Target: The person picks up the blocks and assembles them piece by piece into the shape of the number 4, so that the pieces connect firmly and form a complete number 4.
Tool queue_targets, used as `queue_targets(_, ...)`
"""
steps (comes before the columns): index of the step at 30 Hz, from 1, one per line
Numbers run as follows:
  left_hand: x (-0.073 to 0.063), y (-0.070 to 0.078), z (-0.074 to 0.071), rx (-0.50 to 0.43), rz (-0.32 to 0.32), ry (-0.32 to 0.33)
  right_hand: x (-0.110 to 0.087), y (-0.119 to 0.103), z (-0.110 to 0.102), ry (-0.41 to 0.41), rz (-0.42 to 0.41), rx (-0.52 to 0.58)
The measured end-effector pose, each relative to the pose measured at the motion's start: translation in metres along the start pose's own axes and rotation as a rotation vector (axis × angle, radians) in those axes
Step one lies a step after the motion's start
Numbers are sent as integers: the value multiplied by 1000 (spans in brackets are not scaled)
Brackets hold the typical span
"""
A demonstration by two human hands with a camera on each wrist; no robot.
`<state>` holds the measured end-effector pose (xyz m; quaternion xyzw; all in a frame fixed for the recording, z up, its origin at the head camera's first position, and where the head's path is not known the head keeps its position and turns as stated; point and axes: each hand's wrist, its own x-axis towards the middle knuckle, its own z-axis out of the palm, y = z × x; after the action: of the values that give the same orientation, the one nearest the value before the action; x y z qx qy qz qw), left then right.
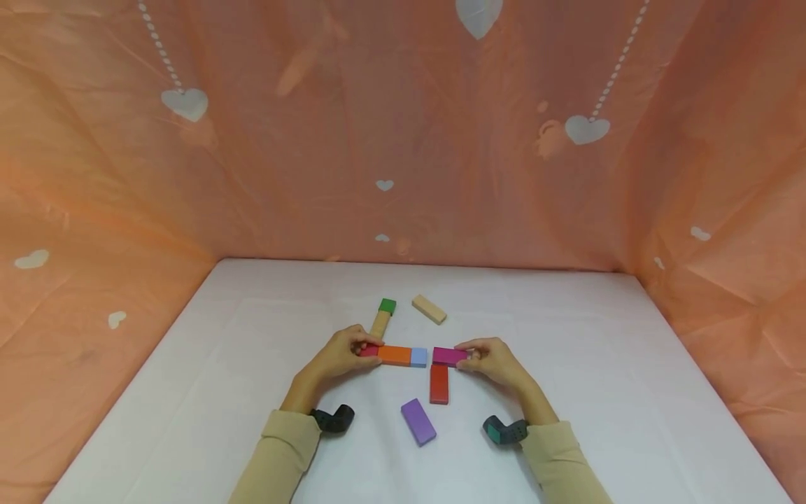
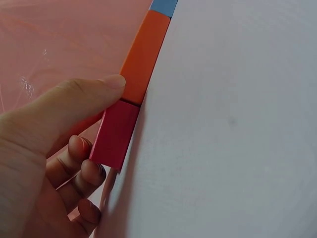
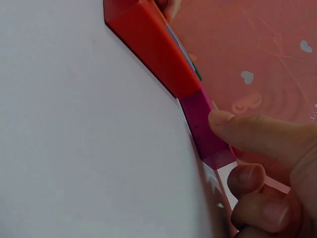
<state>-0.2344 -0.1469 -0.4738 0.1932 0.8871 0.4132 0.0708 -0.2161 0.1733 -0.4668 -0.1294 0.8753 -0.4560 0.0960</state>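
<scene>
My left hand [image 1: 342, 351] grips a crimson wooden block [image 2: 116, 134], its thumb at the seam with an orange block [image 1: 394, 355]. A light blue block [image 1: 418, 357] touches the orange one's other end, so the three form a row. My right hand [image 1: 497, 360] pinches the right part of a magenta block [image 1: 446, 356] between thumb and fingers. Against the magenta block's near side stands the end of a red block [image 1: 439, 385]. A small gap separates the light blue block from the magenta one. In the right wrist view, the right thumb [image 3: 221, 117] presses the magenta block's side.
Beyond the left hand, a natural wood block [image 1: 380, 324] meets a green block [image 1: 387, 306]. Another natural wood block [image 1: 429, 309] lies at the back. Nearer me is a purple block [image 1: 418, 422]. The white table [image 1: 604, 350] is enclosed by orange cloth [image 1: 403, 140].
</scene>
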Motion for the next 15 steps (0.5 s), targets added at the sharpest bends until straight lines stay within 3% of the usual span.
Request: queue_targets(15,0,0,1,16,6,4,-1,4,-3,-49,12,82)
